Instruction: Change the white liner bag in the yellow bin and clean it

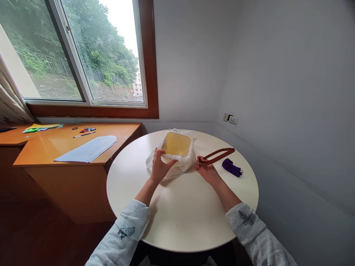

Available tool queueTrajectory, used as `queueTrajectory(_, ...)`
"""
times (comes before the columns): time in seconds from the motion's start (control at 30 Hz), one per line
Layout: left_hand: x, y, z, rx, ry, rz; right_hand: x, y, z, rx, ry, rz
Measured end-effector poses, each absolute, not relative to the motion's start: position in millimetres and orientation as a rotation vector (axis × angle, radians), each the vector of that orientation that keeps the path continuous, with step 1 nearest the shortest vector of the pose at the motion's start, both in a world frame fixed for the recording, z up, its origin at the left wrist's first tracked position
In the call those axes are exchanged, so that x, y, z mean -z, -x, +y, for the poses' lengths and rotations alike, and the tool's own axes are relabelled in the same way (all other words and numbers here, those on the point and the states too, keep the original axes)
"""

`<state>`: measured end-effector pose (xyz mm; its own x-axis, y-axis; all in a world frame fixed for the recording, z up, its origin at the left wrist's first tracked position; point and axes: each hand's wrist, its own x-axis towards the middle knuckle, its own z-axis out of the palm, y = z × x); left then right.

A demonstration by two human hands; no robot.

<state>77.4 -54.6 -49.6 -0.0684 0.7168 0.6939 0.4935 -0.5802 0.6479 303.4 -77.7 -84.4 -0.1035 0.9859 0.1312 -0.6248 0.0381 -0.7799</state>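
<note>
A white plastic bag [189,165] is spread over a box-like container on the round table, and a yellow inside [177,143] shows through its opening. My left hand [161,165] grips the near rim of the bag, with the thumb on the front right and the fingers at the left edge. To the right of the bag, my right hand [205,171] is closed round one end of a long brown strap loop [219,155], whose far end points up and right. A small purple fabric bundle [232,168] lies just beyond that hand, apart from it.
The round cream table [188,218] bears all of these. At the left stands a wooden desk [83,142] with paper sheets [87,149], a pen [84,135] and keys [88,129]. A wall with a socket [233,119] rises behind, beside a window.
</note>
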Motion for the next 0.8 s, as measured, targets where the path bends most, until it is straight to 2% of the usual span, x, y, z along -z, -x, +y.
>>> queueTrajectory(0.3,39,-79,-62,-1.654,-1.849,1.258,91,-311,-68,-1.347,0.744,-0.643)
queueTrajectory(0.57,36,-75,-57,-1.523,-1.72,0.764,100,-326,-62,-1.145,0.826,-0.491)
queueTrajectory(0.8,34,-76,-64,-1.354,-1.655,0.64,96,-330,-64,-1.142,0.831,-0.472)
